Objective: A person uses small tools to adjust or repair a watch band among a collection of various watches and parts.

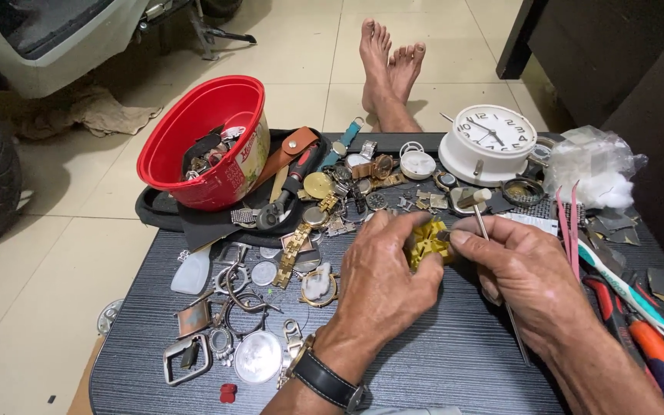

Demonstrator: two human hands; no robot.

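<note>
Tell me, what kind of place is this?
Probably a small watch-repair spot: a dark striped table strewn with metal watch cases and bands, a round white clock, and a red plastic bowl of parts.

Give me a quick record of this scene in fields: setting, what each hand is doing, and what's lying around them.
Setting: dark striped table over a tiled floor
Left hand: grips a gold watch bracelet from the left
Right hand: pinches the same bracelet and holds a thin metal tool
Left wrist: black-strapped wristwatch
Far left: red bowl of watch parts
Far right: white alarm clock
Near left: loose watch cases and bands
Right edge: pink tweezers, red-handled pliers
</note>
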